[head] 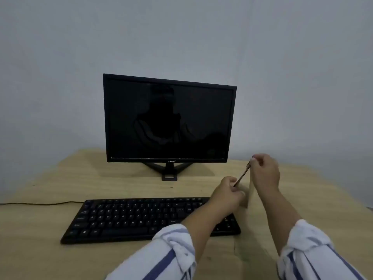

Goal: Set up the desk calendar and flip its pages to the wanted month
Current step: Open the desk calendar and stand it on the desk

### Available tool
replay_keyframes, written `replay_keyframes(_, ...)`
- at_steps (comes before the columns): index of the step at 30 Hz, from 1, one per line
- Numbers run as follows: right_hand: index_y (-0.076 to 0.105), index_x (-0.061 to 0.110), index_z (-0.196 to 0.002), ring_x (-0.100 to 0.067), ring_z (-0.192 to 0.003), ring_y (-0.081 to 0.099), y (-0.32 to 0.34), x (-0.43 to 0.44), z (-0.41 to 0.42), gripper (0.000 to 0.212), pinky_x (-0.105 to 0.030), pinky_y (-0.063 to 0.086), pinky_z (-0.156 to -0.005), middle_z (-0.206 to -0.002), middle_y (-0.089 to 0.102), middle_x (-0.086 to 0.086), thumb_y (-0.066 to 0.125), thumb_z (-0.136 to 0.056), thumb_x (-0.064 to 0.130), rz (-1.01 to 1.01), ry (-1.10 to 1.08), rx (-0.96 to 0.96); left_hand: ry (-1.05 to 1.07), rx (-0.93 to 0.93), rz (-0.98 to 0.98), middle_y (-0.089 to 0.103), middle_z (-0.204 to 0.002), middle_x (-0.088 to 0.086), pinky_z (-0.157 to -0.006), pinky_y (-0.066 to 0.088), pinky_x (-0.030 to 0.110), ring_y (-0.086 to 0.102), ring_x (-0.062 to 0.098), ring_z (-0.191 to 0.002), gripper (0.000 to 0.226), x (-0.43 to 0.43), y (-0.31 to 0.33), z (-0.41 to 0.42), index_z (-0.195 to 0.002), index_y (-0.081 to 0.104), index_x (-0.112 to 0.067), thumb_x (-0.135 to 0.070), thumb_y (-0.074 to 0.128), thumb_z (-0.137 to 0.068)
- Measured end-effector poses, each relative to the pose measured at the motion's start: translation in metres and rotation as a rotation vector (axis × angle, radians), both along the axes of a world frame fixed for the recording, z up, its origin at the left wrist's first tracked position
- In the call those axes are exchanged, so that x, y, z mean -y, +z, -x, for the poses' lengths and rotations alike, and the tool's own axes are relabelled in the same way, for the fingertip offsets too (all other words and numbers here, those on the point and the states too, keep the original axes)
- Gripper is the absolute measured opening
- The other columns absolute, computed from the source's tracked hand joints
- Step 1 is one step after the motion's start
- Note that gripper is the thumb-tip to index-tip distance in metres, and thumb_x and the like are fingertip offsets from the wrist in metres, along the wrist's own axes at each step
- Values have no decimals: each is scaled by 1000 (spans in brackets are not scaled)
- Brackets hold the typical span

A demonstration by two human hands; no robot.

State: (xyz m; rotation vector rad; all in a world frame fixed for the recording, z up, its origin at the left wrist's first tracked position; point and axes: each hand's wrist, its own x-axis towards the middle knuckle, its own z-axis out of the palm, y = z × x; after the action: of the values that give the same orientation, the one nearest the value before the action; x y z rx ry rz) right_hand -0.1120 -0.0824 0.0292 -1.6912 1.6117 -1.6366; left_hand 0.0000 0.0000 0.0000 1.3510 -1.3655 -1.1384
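Lower right of frame: left hand [227, 196] and right hand [264, 171] each pinch an end of the desk calendar [249, 194], held edge-on above the keyboard [131, 219]. It reads as a thin tan card with spiral binding along the slanted top edge; print not legible. Dark monitor [169, 118] sits behind at centre.

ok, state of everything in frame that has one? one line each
desk calendar: held edge-on above the desk by both hands, pages not readable
left hand: fingers closed on the calendar's near end
right hand: fingers closed on its far end
monitor: upright, screen dark
keyboard: flat on the desk, right end under the left forearm
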Motion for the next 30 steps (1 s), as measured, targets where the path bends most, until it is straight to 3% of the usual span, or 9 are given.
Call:
replay_keyframes(5,60,9,-113,-30,-113,51,8,24,8,32,-31,35,-89,-124,51,-17,54,-84,21,-128,-47,55,-48,-1,-43,51,-126,1,-90,40,29,50,20,-115,64,10,13,15,-143,26,-28,-27,55,-86)
replay_keyframes(9,52,10,-125,-32,-118,49,4,43,12,43,-38,38,-95,-135,43,-17,54,-85,26,-211,-4,32,-48,-44,-77,51,-127,2,-86,38,28,49,18,-108,70,23,20,22,-145,22,-32,-29,56,-84)
replay_keyframes(12,45,13,-133,-33,-125,45,2,51,13,48,-40,36,-99,-142,38,-17,51,-87,26,-264,41,57,-42,-34,-107,53,-130,3,-94,39,34,50,22,-115,73,32,21,27,-145,20,-35,-32,55,-82)
replay_keyframes(16,37,18,-141,-30,-135,36,-2,55,13,55,-43,31,-107,-150,34,-14,48,-88,24,-320,118,123,-59,-26,-123,53,-130,2,-90,39,34,51,23,-113,74,35,19,30,-145,19,-39,-33,55,-80)
replay_keyframes(20,42,18,-138,-23,-121,46,-6,54,12,50,-35,34,-97,-144,45,-7,45,-89,24,-334,177,167,-75,-64,-102,56,-114,0,-89,38,32,50,19,-103,71,39,17,31,-145,23,-34,-28,55,-82)
replay_keyframes(23,48,17,-134,-22,-114,49,-7,52,13,46,-33,35,-93,-137,51,-7,46,-88,23,-331,173,202,-85,-120,-106,47,-94,-13,-76,36,23,47,11,-92,67,38,18,31,-144,26,-32,-24,54,-84)
replay_keyframes(25,51,18,-131,-25,-118,51,-9,48,15,45,-36,38,-95,-134,53,-8,49,-87,24,-320,148,218,-84,-157,-108,47,-104,-13,-68,35,17,48,8,-90,64,36,17,32,-144,29,-30,-20,54,-85)
replay_keyframes(28,55,21,-127,-27,-117,52,-11,39,17,44,-42,42,-100,-132,54,-11,53,-84,26,-290,95,249,-68,-201,-108,48,-134,-5,-77,40,23,50,16,-110,61,33,15,30,-142,32,-27,-18,53,-86)
replay_keyframes(30,56,23,-126,-28,-116,52,-12,33,19,44,-44,42,-102,-132,52,-14,53,-82,29,-281,55,239,-64,-235,-105,51,-136,-3,-72,43,19,54,11,-103,55,29,16,28,-140,34,-24,-16,52,-88)
